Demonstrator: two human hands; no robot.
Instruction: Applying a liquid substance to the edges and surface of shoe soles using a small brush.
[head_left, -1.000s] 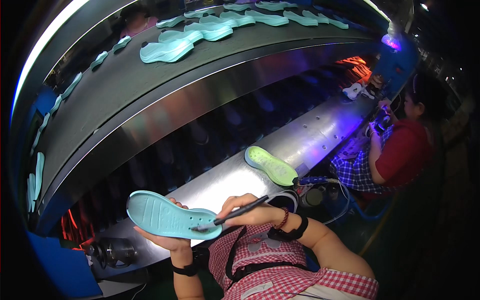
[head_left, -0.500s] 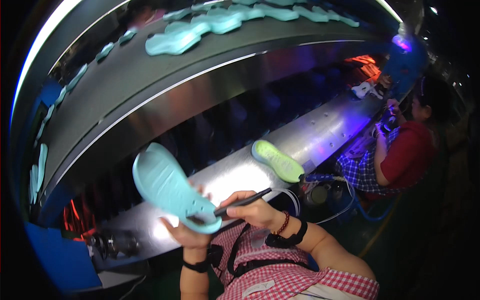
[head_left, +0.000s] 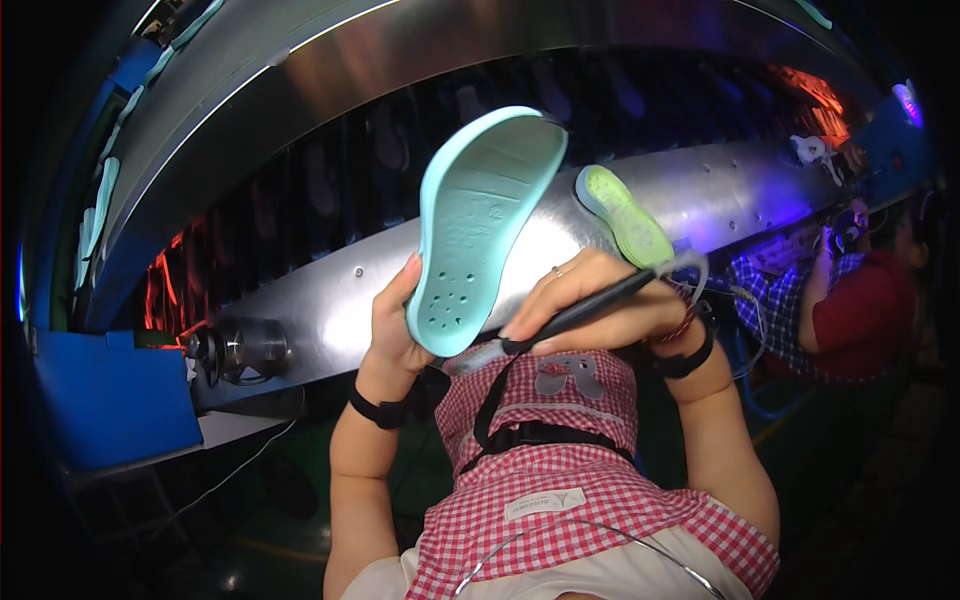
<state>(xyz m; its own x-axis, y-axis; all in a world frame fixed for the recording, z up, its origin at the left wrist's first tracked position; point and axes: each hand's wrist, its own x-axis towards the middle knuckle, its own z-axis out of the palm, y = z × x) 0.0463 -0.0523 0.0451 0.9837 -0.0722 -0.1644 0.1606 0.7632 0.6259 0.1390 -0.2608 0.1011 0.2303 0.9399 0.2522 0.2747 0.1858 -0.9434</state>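
Note:
A turquoise shoe sole (head_left: 480,225) stands tilted up in front of me, its hollow inner side facing me. My left hand (head_left: 395,320) is closed on its lower left edge near the end with small holes; part of the fingers is hidden behind it. In my right hand (head_left: 610,300) is a black-handled brush (head_left: 585,308), gripped like a pen, with a pale tip and a hose at its rear end. The tip lies close to the sole's lower edge; whether it touches I cannot tell. Beyond my right hand, a yellow-green sole (head_left: 628,222) rests on the metal ledge (head_left: 335,290).
A curved conveyor (head_left: 215,110) runs behind the ledge, with turquoise soles (head_left: 100,205) at its left. A clear jar-like container (head_left: 255,348) stands at the ledge's left end, beside a blue box (head_left: 115,400). At right sits a co-worker in a red top (head_left: 865,310).
The turquoise sole has swung more upright and to the right. My right hand and the brush have moved right and slightly down, and the brush tip has left the sole's inner face. The view has tilted down.

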